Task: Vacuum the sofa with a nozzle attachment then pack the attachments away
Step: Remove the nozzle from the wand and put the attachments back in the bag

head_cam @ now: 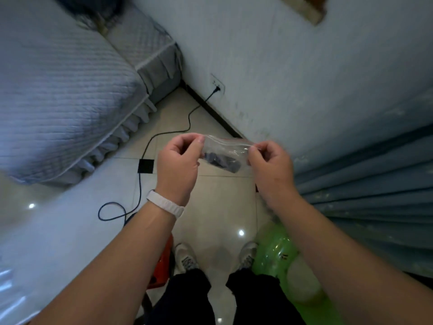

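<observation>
A clear zip-top plastic bag (226, 150) hangs in front of me at chest height, with dark attachments (222, 161) lying inside it. My left hand (179, 165) pinches the bag's top left corner and my right hand (271, 167) pinches its top right corner, so the top edge is stretched between them. The sofa (61, 97), under a grey quilted cover, fills the left side. A red vacuum body (164, 261) shows partly behind my left forearm, by my left foot.
A black power cord (164, 134) runs from a wall socket (218, 86) across the tiled floor and loops near my left arm. Blue curtains (375, 195) hang at the right. A green inflatable toy (278, 252) lies by my right foot.
</observation>
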### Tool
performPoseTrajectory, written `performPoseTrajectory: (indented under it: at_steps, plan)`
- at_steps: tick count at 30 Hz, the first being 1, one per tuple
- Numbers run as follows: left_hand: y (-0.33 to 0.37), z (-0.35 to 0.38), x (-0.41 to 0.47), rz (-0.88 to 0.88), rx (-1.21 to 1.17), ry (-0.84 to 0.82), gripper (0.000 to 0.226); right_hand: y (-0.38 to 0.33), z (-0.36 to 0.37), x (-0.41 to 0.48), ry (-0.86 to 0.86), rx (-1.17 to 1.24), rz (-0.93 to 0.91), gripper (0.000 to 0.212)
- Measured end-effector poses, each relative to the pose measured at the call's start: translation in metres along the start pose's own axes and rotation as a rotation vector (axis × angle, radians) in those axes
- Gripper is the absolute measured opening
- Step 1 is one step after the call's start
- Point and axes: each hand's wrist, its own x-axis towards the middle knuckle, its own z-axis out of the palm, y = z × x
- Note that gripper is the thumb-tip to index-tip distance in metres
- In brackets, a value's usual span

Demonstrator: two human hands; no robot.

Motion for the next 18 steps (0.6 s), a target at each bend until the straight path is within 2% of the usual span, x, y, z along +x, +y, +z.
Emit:
performPoseTrajectory:
  at_steps: [4, 11, 18]
  plan:
    - [0.065, -0.024, -0.022, 0.033, -0.04, -0.013, 0.008, -0.07, -0.011, -0.031, 0.029, 0.012, -0.09, 0.015]
    - [0.13, -0.054, -0.056, 0.109, -0.077, 0.049, 0.009, -0.153, -0.004, -0.077, -0.073, 0.045, -0.275, 0.024]
    - [0.153, -0.081, -0.082, 0.147, -0.11, 0.272, 0.009, -0.173, 0.0, -0.091, -0.232, 0.047, -0.405, 0.015]
